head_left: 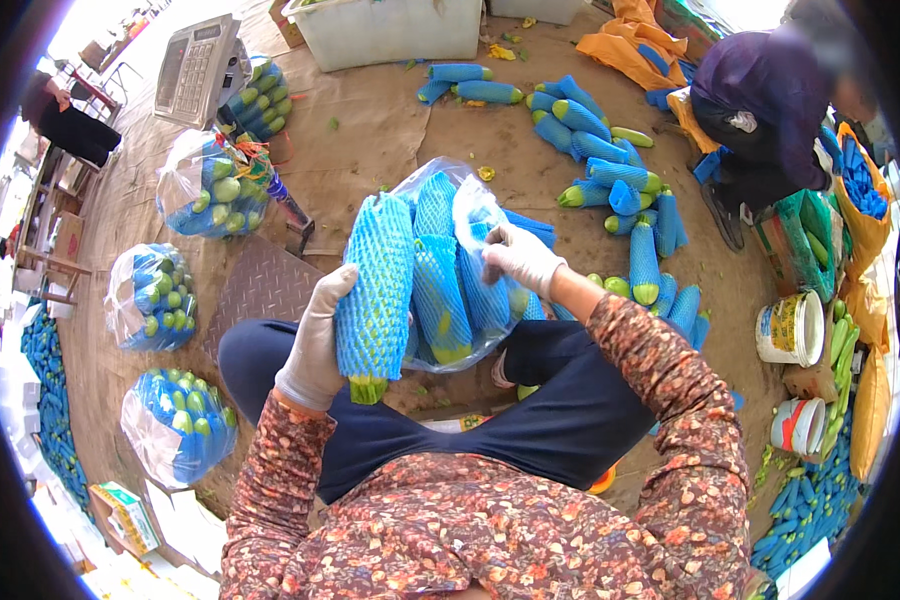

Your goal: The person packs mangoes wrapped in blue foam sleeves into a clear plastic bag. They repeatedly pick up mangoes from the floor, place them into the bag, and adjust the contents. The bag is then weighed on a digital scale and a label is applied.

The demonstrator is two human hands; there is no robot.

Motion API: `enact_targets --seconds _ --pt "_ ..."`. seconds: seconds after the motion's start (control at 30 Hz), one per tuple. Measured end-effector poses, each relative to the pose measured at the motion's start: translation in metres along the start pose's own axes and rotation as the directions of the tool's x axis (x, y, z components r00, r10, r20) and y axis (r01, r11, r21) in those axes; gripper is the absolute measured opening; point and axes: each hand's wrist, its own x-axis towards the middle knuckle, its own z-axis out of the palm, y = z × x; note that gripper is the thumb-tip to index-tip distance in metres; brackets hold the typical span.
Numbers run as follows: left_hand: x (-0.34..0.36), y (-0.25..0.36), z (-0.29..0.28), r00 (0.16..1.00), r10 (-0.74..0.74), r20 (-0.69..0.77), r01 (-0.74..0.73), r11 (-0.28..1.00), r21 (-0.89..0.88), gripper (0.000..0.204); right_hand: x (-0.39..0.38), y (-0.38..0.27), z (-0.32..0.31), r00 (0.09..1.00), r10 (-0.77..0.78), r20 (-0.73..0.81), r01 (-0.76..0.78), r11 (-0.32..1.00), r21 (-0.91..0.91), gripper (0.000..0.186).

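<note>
My gloved left hand point(313, 345) is wrapped round a zucchini in a blue foam net sleeve point(375, 285), its green end pointing down toward me. To its right, in front of my knees, stands a clear plastic bag point(462, 212) with several more sleeved zucchini point(438, 300) inside. My gloved right hand point(525, 262) pinches the bag's edge on the right side. The zucchini in my left hand is beside the bag, overlapping its left side. Part of the bag's lower side is hidden by the zucchini in it.
Filled bags of zucchini point(178, 425) line the left, near a scale point(196, 75) and its metal platform point(265, 290). Loose sleeved zucchini point(582, 122) lie ahead and right. Buckets point(785, 330) stand at right, a white bin point(390, 38) behind. A co-worker point(760, 85) bends at far right.
</note>
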Motion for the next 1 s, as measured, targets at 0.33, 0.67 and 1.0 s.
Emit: enact_targets --seconds 0.33,0.67,1.0 --pt "0.194 -0.118 0.007 0.941 0.282 -0.186 -0.005 0.562 0.827 0.044 -0.021 -0.043 -0.033 0.944 0.3 -0.134 -0.055 0.546 0.836 0.028" --pt "0.221 -0.161 0.013 0.943 0.019 0.333 -0.197 -0.773 0.603 0.044 -0.032 -0.03 -0.015 0.992 -0.126 0.024 0.12 0.975 0.187 0.078" --pt "0.147 -0.082 -0.055 0.813 0.472 0.34 0.012 -0.598 0.801 0.057 -0.024 -0.068 -0.079 0.952 0.038 0.303 -0.023 0.998 -0.052 0.077"
